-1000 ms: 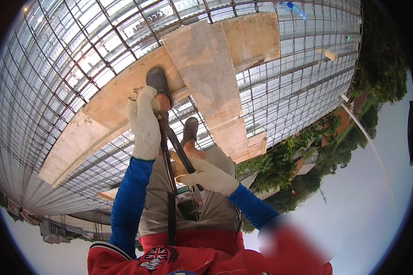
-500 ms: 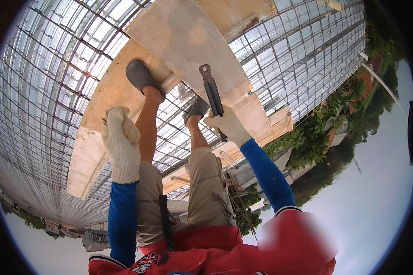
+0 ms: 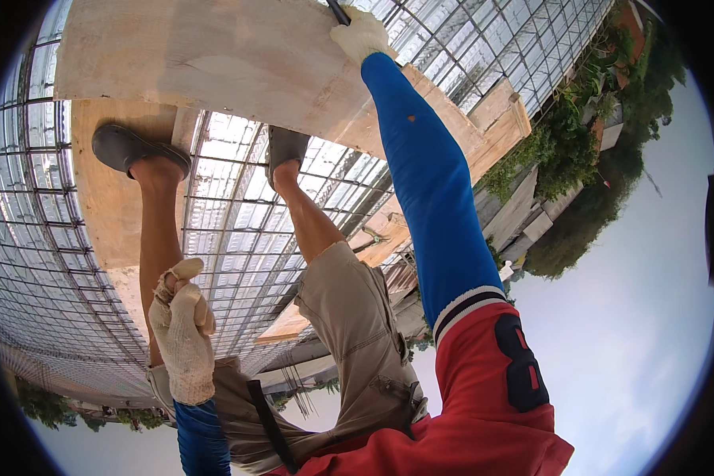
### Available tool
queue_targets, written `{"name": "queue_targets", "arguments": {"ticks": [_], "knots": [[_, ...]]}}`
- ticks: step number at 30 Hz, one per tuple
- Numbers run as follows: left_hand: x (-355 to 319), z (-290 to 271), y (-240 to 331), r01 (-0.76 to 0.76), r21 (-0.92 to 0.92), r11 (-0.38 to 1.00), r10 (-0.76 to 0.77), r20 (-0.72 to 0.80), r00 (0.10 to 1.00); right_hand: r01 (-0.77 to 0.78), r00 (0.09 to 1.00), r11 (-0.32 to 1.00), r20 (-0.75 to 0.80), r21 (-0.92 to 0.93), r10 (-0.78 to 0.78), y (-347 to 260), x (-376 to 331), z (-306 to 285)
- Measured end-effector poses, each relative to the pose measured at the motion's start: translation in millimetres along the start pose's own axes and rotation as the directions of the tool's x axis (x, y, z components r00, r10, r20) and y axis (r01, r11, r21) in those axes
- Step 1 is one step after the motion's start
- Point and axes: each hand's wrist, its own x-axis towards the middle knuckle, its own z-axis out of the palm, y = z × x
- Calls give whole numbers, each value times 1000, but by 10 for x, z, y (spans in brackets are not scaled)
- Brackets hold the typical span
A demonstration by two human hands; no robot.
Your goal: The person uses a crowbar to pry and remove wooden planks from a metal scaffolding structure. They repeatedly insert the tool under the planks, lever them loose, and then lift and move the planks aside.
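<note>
My right hand (image 3: 361, 33), in a white knit glove, reaches out to the top edge of the view. Its fingers are closed round the handle of a dark, long-handled tool (image 3: 339, 11); the rest of that tool is outside the picture. Below the hand lies a broad pale wooden board (image 3: 238, 59). My left hand (image 3: 184, 333), gloved the same way, is held up near my left thigh with its fingers curled in. Whatever those fingers may hold is hidden.
Steel mesh (image 3: 234, 186) runs over shiny metal sheeting on both sides. My left dark shoe (image 3: 139, 151) rests on a plywood sheet (image 3: 103, 214); my right shoe (image 3: 287, 151) is by the board's edge. Trees (image 3: 571, 159) and rooftops lie beyond the deck at right.
My right arm has stretched far forward with the dark tool, most of which has left the view. My left hand has drawn back toward my body. Board and feet appear farther left.
</note>
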Motion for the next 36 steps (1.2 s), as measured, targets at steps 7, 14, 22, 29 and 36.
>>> {"name": "queue_targets", "arguments": {"ticks": [7,14,22,29,36], "knots": [[371,499,-35,-106,210,972,154,-229,961,166,980,983,119,-73,-157,-135,-1004,-754],[1011,554,123,-177,16,984,174,-287,942,204,975,973,67,110,-212,-414,-2819,-695],[1287,600,114,-42,166,985,110,-428,897,311,922,912,148,266,-357,-376,-3368,-494],[1209,299,-68,-104,153,983,150,-330,932,-458,880,697,168,553,445,664,-4293,-701],[1124,196,-171,-101,206,973,162,-307,938,-741,597,190,502,644,626,2007,-4275,-648]]}}
